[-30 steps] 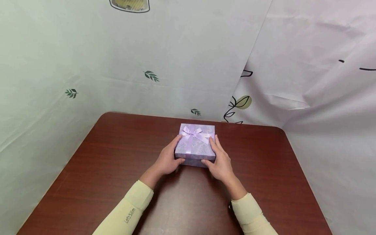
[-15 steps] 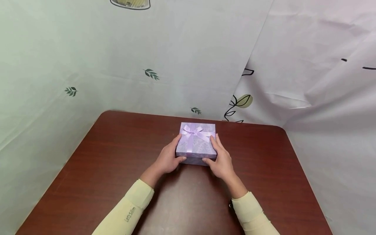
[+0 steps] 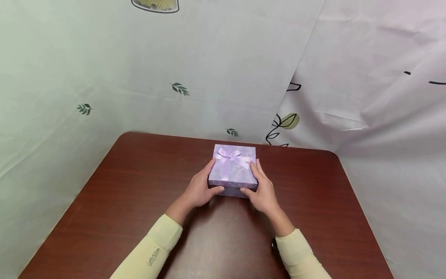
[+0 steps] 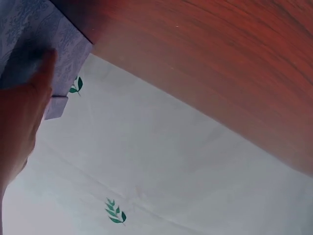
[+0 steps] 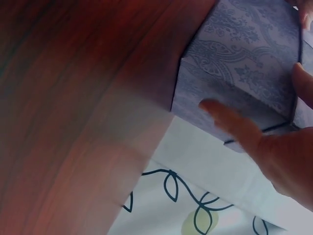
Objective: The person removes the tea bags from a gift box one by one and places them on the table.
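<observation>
From my end, the fingers of the left hand (image 3: pixel 199 189) and the right hand (image 3: pixel 263 193), two hands in all, grip opposite sides of one purple gift box (image 3: pixel 234 170), thumbs across its near face. I judge the step in hand to be steadying the box with its single lid (image 3: pixel 240 177) on, and any next move calls for even pressure from both sides. Between the fingers on top I count one ribbon bow (image 3: pixel 230 155); around them spreads one desk (image 3: pixel 146 186), with pale printed sheeting (image 3: pixel 223 58) beyond.
</observation>
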Action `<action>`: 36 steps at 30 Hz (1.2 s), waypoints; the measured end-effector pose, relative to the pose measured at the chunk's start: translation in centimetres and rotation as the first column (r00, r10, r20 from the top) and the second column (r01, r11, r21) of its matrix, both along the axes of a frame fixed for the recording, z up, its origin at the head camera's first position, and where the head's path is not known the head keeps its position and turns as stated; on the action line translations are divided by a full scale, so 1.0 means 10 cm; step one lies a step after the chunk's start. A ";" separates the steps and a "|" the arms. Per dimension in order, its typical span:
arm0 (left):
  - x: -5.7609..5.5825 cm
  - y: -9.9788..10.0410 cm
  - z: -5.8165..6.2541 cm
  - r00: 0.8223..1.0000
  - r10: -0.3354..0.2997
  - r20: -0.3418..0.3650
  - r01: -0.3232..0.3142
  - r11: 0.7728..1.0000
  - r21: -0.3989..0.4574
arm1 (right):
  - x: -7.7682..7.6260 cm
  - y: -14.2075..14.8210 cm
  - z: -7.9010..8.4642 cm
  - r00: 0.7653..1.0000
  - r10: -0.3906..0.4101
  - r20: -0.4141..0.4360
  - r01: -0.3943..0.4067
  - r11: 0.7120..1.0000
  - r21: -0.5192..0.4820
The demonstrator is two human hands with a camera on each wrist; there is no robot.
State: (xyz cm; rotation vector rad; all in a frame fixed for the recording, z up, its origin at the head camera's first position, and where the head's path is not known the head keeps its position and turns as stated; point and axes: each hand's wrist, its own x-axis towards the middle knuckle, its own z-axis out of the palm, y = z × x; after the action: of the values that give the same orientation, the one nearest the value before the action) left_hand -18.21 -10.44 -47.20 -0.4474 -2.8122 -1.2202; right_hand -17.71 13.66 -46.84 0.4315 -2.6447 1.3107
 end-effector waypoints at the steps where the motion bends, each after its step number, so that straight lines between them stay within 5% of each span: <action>1: 0.00 0.01 0.01 1.000 0.007 0.008 -0.007 1.000 -0.003 | 0.00 0.00 0.01 1.000 0.000 0.005 0.000 1.000 0.004; 5: 0.00 0.04 0.03 0.999 0.033 0.002 -0.033 0.999 -0.015 | 0.00 0.01 0.05 1.000 -0.001 0.026 0.001 1.000 0.012; 10: -0.01 0.05 0.08 0.994 0.030 -0.106 -0.034 0.999 -0.034 | 0.00 0.02 0.10 1.000 0.005 0.004 -0.005 1.000 -0.009; 23: -0.01 0.03 0.21 0.948 0.014 -0.319 -0.033 0.998 -0.056 | 0.01 -0.03 0.22 0.996 0.036 -0.079 -0.038 0.999 -0.026; 36: 0.02 -0.09 0.29 0.952 0.052 -0.302 -0.077 0.995 -0.070 | -0.01 -0.17 0.25 0.998 0.032 -0.052 -0.031 0.999 0.017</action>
State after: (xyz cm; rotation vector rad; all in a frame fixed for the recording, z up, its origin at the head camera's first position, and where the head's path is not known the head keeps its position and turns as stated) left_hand -18.06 -11.38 -44.29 -0.4934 -2.6004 -0.9373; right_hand -17.82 11.94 -44.31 0.5049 -2.6173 1.2704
